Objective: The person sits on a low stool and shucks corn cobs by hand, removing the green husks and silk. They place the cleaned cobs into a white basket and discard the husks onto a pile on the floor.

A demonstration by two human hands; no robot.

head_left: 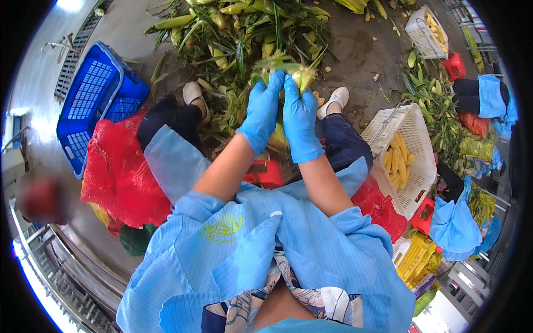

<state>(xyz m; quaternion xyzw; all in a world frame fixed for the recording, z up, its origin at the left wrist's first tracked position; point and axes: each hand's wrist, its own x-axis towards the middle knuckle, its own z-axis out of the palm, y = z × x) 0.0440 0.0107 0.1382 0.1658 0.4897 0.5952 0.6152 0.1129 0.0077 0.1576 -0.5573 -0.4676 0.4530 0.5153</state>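
Note:
My left hand [261, 114] and my right hand [301, 114], both in blue gloves, are closed side by side in front of me. Between them they grip an ear of corn [303, 76], whose pale green husk sticks out past the fingers on both sides. The gloves hide its middle, so I cannot tell how much of the cob is bare. Just beyond and below the hands spreads a heap of unhusked corn and loose green husks [239, 58] on the floor.
At my right stands a white crate [423, 139] with yellow husked cobs inside. A blue basket [91, 83] and red mesh sacks [122, 166] are at my left. Farther right, co-workers in blue sit by more husks and another white crate [420, 28].

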